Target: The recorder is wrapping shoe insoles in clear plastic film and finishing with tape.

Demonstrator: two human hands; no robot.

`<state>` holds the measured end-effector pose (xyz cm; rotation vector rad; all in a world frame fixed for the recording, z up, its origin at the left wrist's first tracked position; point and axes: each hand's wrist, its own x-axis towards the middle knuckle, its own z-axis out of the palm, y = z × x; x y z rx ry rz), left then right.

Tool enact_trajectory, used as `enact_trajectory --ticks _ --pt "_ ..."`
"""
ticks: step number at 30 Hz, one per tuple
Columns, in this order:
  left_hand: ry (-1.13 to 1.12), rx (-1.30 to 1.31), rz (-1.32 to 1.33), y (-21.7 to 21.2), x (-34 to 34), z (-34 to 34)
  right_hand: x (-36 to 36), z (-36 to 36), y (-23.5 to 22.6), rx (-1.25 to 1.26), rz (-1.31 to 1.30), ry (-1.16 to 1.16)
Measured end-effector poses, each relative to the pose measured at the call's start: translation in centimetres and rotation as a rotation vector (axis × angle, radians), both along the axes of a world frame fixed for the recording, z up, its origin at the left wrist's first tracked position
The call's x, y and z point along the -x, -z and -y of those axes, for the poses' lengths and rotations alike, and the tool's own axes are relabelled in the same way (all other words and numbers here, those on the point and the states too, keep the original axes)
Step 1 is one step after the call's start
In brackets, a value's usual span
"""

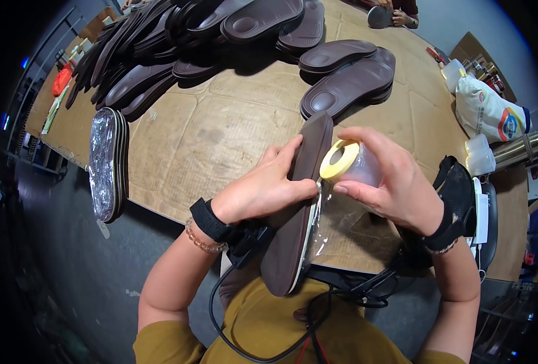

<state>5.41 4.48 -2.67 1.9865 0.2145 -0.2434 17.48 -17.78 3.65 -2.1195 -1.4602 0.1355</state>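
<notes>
Dark brown insoles (287, 242), seemingly a stack held on edge, slant from the tabletop toward my body, with a pale layer along their right side. My left hand (260, 188) grips them near the middle, fingers on the far side and thumb at the right edge. In my right hand (399, 182) is a roll of clear plastic film (366, 170) with a yellow core end, close beside the insoles. A strip of clear film (324, 227) hangs along their right edge.
A film-wrapped insole bundle (103, 164) rests at the table's left edge. Heaped insoles (153, 60) lie far left, with smaller stacks (348, 85) ahead. At right are a white bag (487, 109), a metal flask (517, 151) and cables (366, 291). Another person's hand (399, 18) shows far off.
</notes>
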Motion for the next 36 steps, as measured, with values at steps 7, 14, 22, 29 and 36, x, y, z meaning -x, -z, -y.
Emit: enact_trajectory --ticks 7,14,22,29,36 --pt "0.006 0.046 -0.009 -0.4 0.4 -0.1 -2.3 -0.1 0.1 0.063 -0.477 0.026" --pt "-0.009 -0.016 -0.001 -0.3 0.5 0.5 -2.7 -0.7 1.2 -0.113 0.13 0.119" --pt "-0.015 0.01 -0.011 -0.6 0.5 0.6 -0.8 -1.6 2.0 -0.075 0.282 0.323" --pt "-0.007 0.012 0.027 0.0 0.8 0.4 0.3 -2.3 1.7 -0.005 0.304 0.363" --pt "0.003 -0.005 0.016 -0.1 0.7 0.5 0.7 -2.4 1.1 0.038 0.33 0.369"
